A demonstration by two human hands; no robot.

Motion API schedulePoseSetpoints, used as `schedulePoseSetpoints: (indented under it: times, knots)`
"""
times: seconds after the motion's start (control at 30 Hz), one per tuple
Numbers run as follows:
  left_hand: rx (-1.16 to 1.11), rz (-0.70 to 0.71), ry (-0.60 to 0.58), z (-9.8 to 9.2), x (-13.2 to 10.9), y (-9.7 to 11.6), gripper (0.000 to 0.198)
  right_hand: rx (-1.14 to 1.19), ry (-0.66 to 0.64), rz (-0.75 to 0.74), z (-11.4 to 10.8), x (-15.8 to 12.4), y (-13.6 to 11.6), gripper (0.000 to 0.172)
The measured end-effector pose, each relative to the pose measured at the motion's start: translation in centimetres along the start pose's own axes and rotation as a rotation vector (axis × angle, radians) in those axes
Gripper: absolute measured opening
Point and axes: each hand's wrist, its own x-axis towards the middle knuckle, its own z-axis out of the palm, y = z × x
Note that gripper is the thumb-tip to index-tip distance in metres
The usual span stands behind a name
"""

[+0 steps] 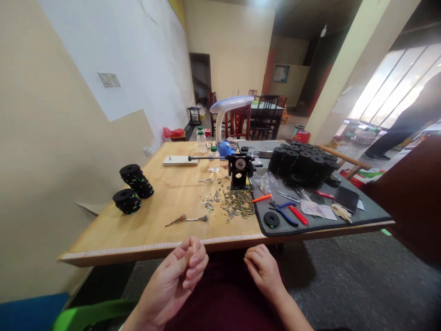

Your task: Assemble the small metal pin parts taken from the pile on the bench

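In front of the table's near edge, my left hand (181,276) is held up closed, its thumb pressed against the curled fingers. Whatever it may pinch is hidden. My right hand (264,272) is closed over my lap to the right, with a tiny pale speck at its fingertips, too small to name. Beyond them lie a scatter of small striped metal-looking pieces (237,202) and tiny coloured bits (209,202). Two small tools with thin metal tips, a brown one (177,220) and a grey one (198,219), rest nearest my left hand.
A black hand-cranked winder with a dial (240,166) stands mid-table. Black foam spools are stacked at the left (136,180) and massed on the grey mat (299,161). Blue-handled pliers (284,212), a single spool (271,219) and an orange tool (262,198) lie nearby. A lamp (230,105) rises behind.
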Motion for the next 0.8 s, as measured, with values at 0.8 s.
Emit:
schedulePoseSetpoints:
  times: [0.8]
  knots:
    - [1.308, 0.394, -0.083, 0.2, 0.6, -2.8, 0.018, 1.151, -0.225, 0.429, -2.2, 2.5, -9.5, 0.034]
